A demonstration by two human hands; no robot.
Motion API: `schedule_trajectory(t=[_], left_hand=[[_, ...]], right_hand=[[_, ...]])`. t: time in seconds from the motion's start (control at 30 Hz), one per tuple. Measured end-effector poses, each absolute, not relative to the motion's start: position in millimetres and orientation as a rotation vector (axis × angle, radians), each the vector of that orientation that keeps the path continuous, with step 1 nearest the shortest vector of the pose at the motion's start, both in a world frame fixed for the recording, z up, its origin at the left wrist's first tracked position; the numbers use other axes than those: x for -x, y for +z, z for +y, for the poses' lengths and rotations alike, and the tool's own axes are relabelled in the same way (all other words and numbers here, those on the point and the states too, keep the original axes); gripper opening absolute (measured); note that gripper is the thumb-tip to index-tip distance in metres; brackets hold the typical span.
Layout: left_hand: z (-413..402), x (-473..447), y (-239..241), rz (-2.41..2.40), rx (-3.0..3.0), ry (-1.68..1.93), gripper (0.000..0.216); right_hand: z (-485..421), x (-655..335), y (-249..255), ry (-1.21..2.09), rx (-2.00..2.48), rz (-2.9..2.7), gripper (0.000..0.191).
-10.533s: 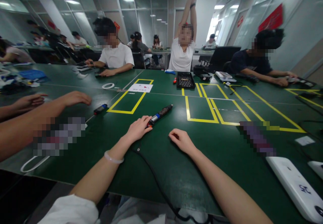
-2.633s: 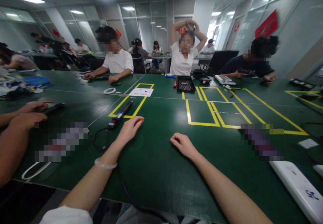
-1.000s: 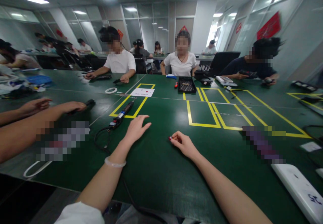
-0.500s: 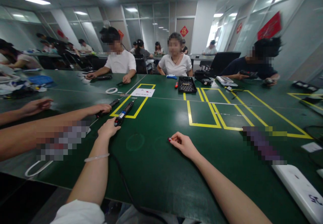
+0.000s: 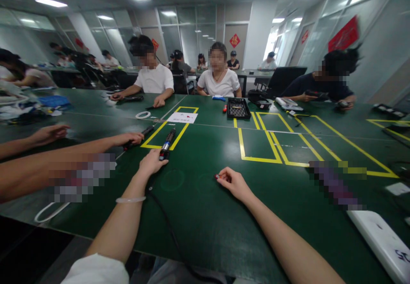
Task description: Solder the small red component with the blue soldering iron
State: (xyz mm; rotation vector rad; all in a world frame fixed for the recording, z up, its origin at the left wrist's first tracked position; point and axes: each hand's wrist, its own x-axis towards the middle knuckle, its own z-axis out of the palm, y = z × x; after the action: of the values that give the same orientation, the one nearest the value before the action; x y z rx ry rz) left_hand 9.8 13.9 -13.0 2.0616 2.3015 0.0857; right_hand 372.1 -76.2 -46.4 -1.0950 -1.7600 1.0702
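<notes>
My left hand (image 5: 150, 162) is closed around the rear end of a black electric screwdriver (image 5: 168, 141) with a blue band. The tool lies low over the green table (image 5: 198, 224), its front end pointing away over a yellow-taped rectangle. From near my left wrist a black cord (image 5: 169, 228) runs back to the table's front edge. My right hand (image 5: 234, 184) rests on the table to the right, thumb and fingers pinching a small red piece (image 5: 216, 176). Most of that piece is hidden by the fingers.
Close on the left, a co-worker's hand (image 5: 130, 139) holds another dark tool (image 5: 147, 131). A printed paper (image 5: 182, 117) lies beyond my left hand. Farther back stands a black tray (image 5: 238, 109) of small parts. A white power strip (image 5: 378, 241) lies at the right.
My left hand has shifted right with the electric screwdriver, which now points more directly away from me. My right hand stays almost still with the red piece.
</notes>
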Motion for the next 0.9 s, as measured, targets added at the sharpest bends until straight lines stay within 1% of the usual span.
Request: schedule_trajectory(t=[0.17,0.37,0.53,0.9], left_hand=[[2.8,-51.8,-13.8,2.082,-2.241,0.17,0.062],[-15.4,-107.1,-17.0,1.695,-2.456,0.286,0.064],[-33.0,-140.5,-17.2,1.429,-2.526,0.354,0.065],[-55.1,-164.6,-12.0,1.208,-2.547,0.328,0.064]], right_hand=[[-76.4,-372.4,-45.6,1.04,1.107,-1.786,0.018],[-75.9,-373.1,-47.4,0.99,1.112,-1.811,0.018],[-75.3,-373.7,-47.0,0.905,1.158,-1.831,0.016],[-74.5,-366.5,-51.5,0.778,1.231,-1.967,0.012]])
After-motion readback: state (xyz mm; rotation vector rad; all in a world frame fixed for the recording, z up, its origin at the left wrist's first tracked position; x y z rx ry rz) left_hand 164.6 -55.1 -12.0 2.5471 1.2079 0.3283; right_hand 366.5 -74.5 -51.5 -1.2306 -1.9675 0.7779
